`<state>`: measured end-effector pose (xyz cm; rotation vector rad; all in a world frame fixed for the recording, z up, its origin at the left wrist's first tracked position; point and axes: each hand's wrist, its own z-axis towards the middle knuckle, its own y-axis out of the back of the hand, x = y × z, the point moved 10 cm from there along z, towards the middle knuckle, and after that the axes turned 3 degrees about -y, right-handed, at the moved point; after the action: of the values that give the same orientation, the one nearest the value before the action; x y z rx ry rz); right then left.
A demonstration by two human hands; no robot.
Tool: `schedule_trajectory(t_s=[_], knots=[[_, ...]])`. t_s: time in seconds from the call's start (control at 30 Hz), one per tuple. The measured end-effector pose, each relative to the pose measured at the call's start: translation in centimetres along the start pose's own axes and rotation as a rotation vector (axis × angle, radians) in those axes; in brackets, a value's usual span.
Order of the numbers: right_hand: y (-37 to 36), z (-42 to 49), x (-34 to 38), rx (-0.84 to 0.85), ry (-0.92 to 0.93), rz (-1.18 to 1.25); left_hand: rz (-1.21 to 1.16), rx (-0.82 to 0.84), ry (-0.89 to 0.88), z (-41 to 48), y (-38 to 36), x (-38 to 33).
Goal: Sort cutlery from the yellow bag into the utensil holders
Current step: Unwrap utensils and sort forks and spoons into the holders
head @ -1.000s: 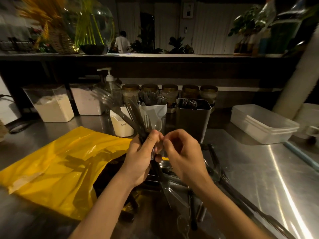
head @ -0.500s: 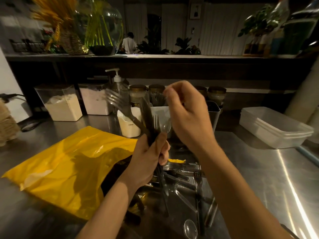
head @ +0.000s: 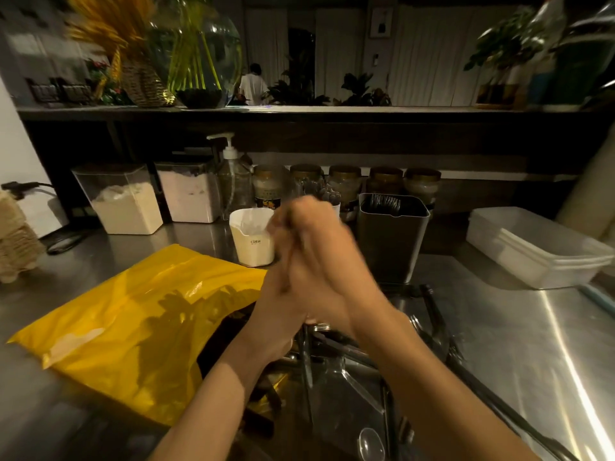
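The yellow bag (head: 133, 321) lay glossy and creased on the steel counter (head: 499, 344), its open end by a dark tangle of cutlery (head: 349, 367) spilled beside it. Above that pile the left hand (head: 281, 291) and right hand (head: 329, 261) were pressed close together, too blurred to tell what either held. They stood between a white holder (head: 253, 237) and a grey holder (head: 392, 237), with jars (head: 386, 181) behind.
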<state>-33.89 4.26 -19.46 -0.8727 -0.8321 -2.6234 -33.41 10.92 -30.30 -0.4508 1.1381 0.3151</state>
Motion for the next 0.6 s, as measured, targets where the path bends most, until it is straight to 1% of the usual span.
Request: schedule_trajectory(t_s=[0.03,0.07,0.1,0.13,0.17,0.2,0.27,0.3,0.33,0.37,0.43,0.57,0.6], knots=[[2.6,0.5,-0.9,-0.132,-0.09,0.268,0.005,0.023,-0.028,0.2,0.1,0.1],[5.4,0.8,-2.0,-0.252,-0.159,0.521,-0.008,0.021,0.001,0.0,-0.2,-0.4],[7.7,0.9,-2.9,-0.328,-0.231,0.731,-0.047,0.041,0.034,0.2,-0.3,-0.1],[9.3,0.9,-3.6,-0.352,-0.286,0.858,-0.059,0.034,0.05,0.0,-0.5,-0.5],[10.5,0.8,-4.0,-0.325,-0.31,0.861,-0.054,0.039,0.06,0.2,-0.4,-0.2],[10.0,1.1,-4.3,-0.242,-0.335,0.749,-0.065,0.056,0.063,0.2,-0.8,-0.6],[6.9,0.9,-4.5,0.07,-0.369,0.451,-0.08,0.091,0.043,-0.3,-1.5,-1.3],[4.8,0.4,-4.9,0.238,-0.389,0.365,-0.099,0.115,0.032,-0.4,-1.7,-1.3],[3.4,0.0,-5.4,0.348,-0.413,0.331,-0.119,0.123,0.043,-0.5,-1.8,-1.2],[2.8,-0.2,-5.9,0.385,-0.424,0.321,-0.135,0.123,0.053,-0.6,-1.6,-1.0],[3.0,0.2,-6.6,0.334,-0.432,0.306,-0.153,0.117,0.082,-0.7,-1.5,-0.8],[2.2,-0.2,-6.9,0.383,-0.453,0.368,-0.143,0.147,0.077,-0.7,-2.0,-1.1],[2.3,-0.1,-7.0,0.366,-0.452,0.376,-0.137,0.156,0.072,-0.7,-2.0,-1.1]])
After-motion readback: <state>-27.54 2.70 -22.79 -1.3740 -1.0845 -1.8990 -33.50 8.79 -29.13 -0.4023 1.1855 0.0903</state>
